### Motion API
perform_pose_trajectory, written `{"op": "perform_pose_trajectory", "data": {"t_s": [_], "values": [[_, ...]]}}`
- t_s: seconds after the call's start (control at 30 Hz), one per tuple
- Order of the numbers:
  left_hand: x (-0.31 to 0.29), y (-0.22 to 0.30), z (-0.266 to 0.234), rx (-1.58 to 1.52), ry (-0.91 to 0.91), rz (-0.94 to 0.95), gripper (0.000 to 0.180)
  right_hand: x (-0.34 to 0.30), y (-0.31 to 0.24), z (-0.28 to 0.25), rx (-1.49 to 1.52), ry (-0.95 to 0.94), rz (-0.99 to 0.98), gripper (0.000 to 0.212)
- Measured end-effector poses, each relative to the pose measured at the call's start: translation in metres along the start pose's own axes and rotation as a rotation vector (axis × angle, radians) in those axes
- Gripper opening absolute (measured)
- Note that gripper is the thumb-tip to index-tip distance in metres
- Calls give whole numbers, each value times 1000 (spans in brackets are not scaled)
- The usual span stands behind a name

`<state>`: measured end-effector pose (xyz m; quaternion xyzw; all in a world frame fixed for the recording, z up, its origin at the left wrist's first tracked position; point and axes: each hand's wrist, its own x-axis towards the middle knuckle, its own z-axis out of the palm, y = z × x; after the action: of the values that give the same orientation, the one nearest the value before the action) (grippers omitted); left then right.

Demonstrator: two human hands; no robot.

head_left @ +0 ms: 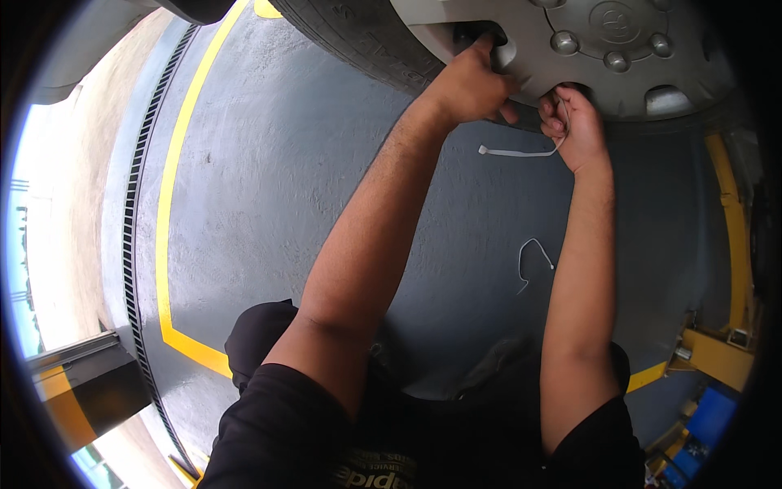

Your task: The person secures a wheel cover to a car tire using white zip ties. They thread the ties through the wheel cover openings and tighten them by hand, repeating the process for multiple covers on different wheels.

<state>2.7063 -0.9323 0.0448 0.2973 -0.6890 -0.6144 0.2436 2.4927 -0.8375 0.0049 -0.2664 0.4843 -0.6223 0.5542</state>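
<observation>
A silver wheel cover with oval openings and lug nut caps is at the top, set in a black tire. My left hand reaches up to it, its index finger stretched into the left opening and its thumb held apart. Some of its fingers are hidden. Pinched in my right hand is a white cable tie, whose head end sticks out to the left. The fingertips of that hand are at the lower opening, and the tie's upper part runs up between them.
Another white cable tie, bent, lies on the grey floor. Yellow lines and a drain grate run along the left. A yellow lift arm stands at the right, a black and yellow post at lower left.
</observation>
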Motion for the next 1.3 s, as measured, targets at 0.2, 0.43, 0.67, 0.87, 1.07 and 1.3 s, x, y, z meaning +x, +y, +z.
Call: {"op": "perform_pose_trajectory", "data": {"t_s": [0.2, 0.43, 0.67, 0.87, 1.07, 1.3], "values": [[2, -6, -8, -30, -41, 13, 82, 10, -7, -6, -56, -94, 70, 19], [5, 0, -17, 89, -80, 35, 76, 17, 7, -7, -90, 13, -27, 21], [1, 13, -24, 48, -141, -40, 75, 0, 12, 11, -41, 174, -167, 7], [9, -1, -19, 69, -99, 25, 76, 3, 8, 10, -97, 219, -146, 8], [-10, -20, 28, 231, 349, 158, 75, -1, -2, -1, -47, 163, -54, 11], [-17, -68, 64, 68, 657, 394, 60, -6, 18, 13, -115, 255, -178, 17]]}}
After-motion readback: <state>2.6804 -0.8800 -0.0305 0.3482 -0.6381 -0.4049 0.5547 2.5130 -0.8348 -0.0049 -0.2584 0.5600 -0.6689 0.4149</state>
